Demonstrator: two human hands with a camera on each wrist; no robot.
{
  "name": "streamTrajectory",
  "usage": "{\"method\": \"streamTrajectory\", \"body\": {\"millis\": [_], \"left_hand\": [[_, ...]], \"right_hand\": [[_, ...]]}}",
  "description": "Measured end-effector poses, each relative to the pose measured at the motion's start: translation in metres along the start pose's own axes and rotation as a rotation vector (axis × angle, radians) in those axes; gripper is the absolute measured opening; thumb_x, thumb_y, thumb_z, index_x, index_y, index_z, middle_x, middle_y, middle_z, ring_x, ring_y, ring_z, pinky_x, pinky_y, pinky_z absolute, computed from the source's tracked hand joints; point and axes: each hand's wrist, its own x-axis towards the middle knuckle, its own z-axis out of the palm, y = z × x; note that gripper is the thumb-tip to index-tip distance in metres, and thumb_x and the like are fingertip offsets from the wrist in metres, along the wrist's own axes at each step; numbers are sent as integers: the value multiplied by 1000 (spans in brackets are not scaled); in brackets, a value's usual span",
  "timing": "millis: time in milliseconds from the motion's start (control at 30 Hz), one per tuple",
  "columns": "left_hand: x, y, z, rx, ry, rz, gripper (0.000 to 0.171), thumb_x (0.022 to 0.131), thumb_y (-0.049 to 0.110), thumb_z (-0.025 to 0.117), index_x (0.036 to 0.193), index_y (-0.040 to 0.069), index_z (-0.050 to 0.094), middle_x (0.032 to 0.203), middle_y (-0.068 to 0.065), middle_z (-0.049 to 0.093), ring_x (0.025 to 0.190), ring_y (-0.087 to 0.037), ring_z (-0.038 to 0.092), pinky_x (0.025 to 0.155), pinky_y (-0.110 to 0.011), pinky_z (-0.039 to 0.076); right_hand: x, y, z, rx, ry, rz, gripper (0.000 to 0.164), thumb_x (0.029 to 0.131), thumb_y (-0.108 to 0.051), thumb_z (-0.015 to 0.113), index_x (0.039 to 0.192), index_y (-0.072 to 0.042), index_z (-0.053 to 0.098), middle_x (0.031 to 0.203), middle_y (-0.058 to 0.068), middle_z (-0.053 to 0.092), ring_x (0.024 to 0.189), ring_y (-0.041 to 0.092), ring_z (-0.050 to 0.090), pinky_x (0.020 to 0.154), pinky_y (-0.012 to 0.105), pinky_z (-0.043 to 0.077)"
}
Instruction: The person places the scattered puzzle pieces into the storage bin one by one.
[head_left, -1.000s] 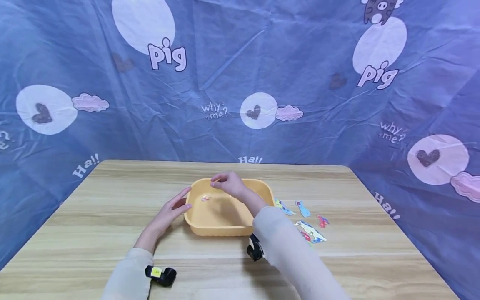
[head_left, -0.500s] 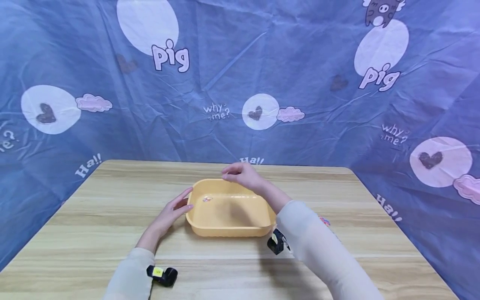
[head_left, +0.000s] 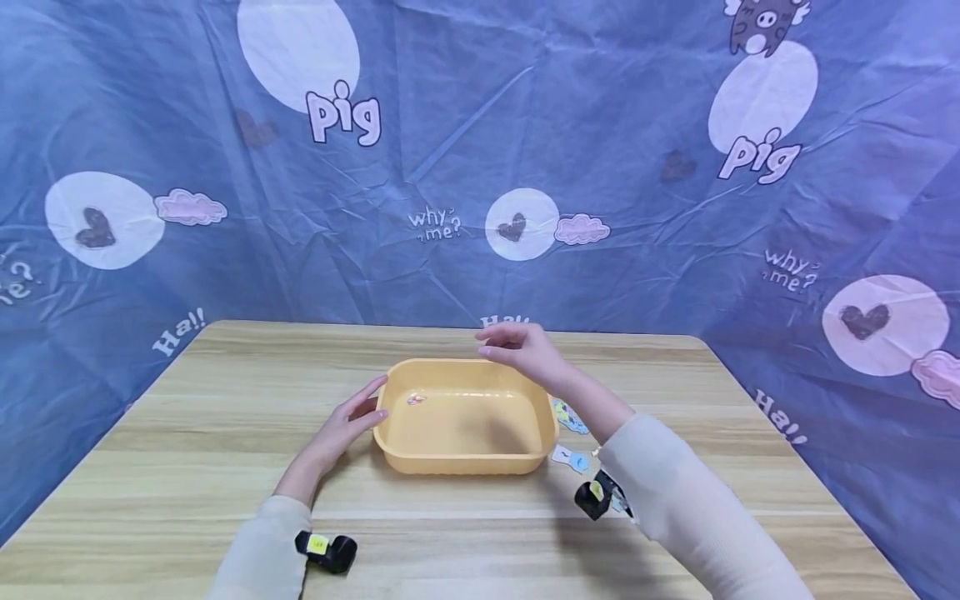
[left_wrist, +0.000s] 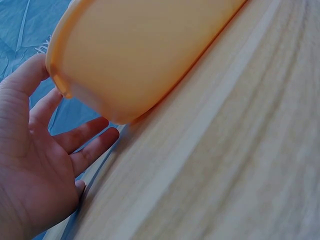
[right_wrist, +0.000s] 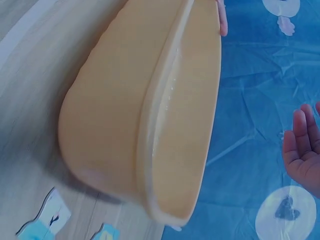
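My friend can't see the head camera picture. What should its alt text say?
A person's left hand touches a yellow tub on a wooden table while the right hand hovers nearby. A small colourful piece lies inside.

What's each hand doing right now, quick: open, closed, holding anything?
Left hand: open, touching the side of the yellow basin.
Right hand: open and raised, holding nothing that I can see.

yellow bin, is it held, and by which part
The left hand holds the yellow bin by the rim at its left end, thumb over the edge. The right hand holds nothing visible.
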Motion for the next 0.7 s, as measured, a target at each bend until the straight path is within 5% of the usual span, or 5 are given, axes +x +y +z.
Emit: {"method": "streamTrajectory", "body": {"millis": [200, 700], "left_hand": [[1, 0, 0, 2, 2, 8, 56, 85, 16, 54, 135, 12, 29, 130, -22, 34, 118, -32, 32, 96, -44, 24], [0, 2, -1, -13, -6, 5, 56, 86, 16, 53, 136, 12, 28, 131, -21, 33, 119, -32, 31, 96, -45, 23]], "right_hand": [[-16, 2, -19, -5, 25, 17, 26, 78, -6, 62, 103, 2, 60, 93, 10, 61, 75, 16, 56, 71, 39, 46], [-47, 9, -68, -54, 122, 37, 32, 80, -17, 62, 105, 2, 58, 94, 14, 59, 81, 15, 55, 70, 25, 46]]}}
